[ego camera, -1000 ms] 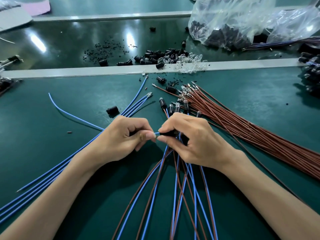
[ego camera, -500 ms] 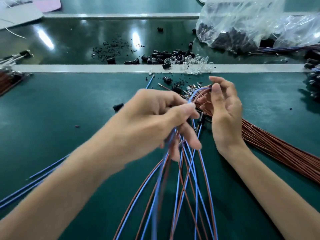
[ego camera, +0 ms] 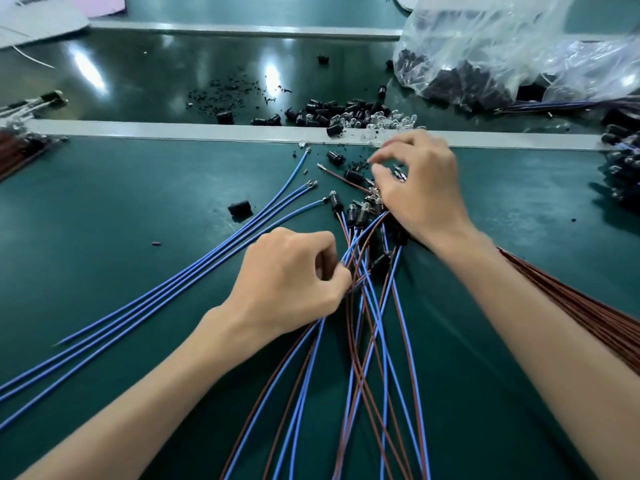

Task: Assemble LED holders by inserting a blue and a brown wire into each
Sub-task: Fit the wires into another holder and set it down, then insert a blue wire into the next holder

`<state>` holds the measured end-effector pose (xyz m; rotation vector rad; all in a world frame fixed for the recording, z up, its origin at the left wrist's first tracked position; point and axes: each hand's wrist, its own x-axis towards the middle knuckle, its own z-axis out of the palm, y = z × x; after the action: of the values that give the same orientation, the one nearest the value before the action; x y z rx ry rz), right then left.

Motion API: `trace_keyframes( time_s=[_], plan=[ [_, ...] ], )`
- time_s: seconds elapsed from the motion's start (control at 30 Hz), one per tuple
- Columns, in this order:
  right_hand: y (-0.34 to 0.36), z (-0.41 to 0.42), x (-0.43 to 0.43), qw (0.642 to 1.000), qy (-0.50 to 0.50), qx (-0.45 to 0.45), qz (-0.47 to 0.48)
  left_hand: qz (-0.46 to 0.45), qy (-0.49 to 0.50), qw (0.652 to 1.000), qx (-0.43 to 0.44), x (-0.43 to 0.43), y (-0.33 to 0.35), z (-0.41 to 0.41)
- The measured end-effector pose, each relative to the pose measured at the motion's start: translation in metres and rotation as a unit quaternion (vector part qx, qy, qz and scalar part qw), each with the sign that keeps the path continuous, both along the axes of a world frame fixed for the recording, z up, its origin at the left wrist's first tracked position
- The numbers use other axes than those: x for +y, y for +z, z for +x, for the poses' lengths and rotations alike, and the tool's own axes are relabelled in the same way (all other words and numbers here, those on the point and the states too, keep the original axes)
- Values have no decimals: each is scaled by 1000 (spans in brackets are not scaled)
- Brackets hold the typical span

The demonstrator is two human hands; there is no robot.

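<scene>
A worker at a wiring bench moves from one piece to the next. A second ago both hands met at mid-table, pressing a blue lead into a black holder; now they are apart. The left hand (ego camera: 291, 282) has come down onto the fan of finished pieces (ego camera: 358, 214), its fingers curled round a few of their wires, so that holder looks done and laid with the rest. The right hand (ego camera: 419, 188) has reached forward to the tips of the brown wires (ego camera: 588, 311), fingers bent over them (whether it has one pinched yet, I cannot tell from here). By my reading, the next brown lead is being picked.

Spare blue wires (ego camera: 207, 275) lie slanted at the left, untouched. Empty holders (ego camera: 332, 112) and clear bulbs (ego camera: 391, 119) are heaped just beyond the pale strip (ego camera: 173, 129), and one holder (ego camera: 239, 207) sits alone near the blue tips. The work surface is a dark green mat (ego camera: 138, 188). A crumpled clear bag (ego camera: 485, 46) of more black parts slumps at the far right, and black crumbs speckle the glossy rear section.
</scene>
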<state>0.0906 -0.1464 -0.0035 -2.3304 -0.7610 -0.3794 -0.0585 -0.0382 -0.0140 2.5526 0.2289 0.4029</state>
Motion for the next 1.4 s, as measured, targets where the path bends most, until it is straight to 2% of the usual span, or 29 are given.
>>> trace_keyframes(
  time_s=[0.13,0.2,0.3,0.4,0.5,0.63,0.77,0.83,0.87,0.93,0.97,1.03,1.1,1.3,1.4],
  plan=[
    [6,29,34,980,49,103,-166,3,-20,1000,5,4,-6,2],
    [0,34,43,971,43,143,-188,3,-31,999,-7,7,-8,2],
    [-4,31,41,983,25,140,-118,6,-34,999,-19,9,-9,1],
    [2,21,26,992,0,118,44,19,-33,999,-34,9,-12,1],
    [12,-8,5,956,43,219,192,-19,0,995,-96,10,-14,0],
    [10,-53,-4,923,158,306,170,-65,8,986,-154,11,-15,4],
    [9,-62,-3,904,179,337,191,-77,-15,978,-192,12,-21,8],
    [10,-54,-8,922,155,310,174,-104,-27,974,-197,14,-22,10],
    [9,-46,-13,949,116,258,140,-113,-28,974,-196,14,-22,10],
    [8,-28,-27,992,3,124,11,-117,-19,974,-195,13,-21,10],
    [7,-21,-35,993,-53,84,-58,-111,-16,975,-194,13,-21,10],
    [4,-15,-49,978,-113,95,-144,-102,-14,977,-187,13,-21,10],
    [0,-15,-53,967,-133,136,-170,-103,-17,978,-182,13,-21,9],
    [2,-14,-55,966,-156,167,-119,-120,-26,976,-179,14,-20,8],
    [0,-14,-54,965,-155,169,-125,-127,-40,975,-181,13,-20,7]
  ],
)
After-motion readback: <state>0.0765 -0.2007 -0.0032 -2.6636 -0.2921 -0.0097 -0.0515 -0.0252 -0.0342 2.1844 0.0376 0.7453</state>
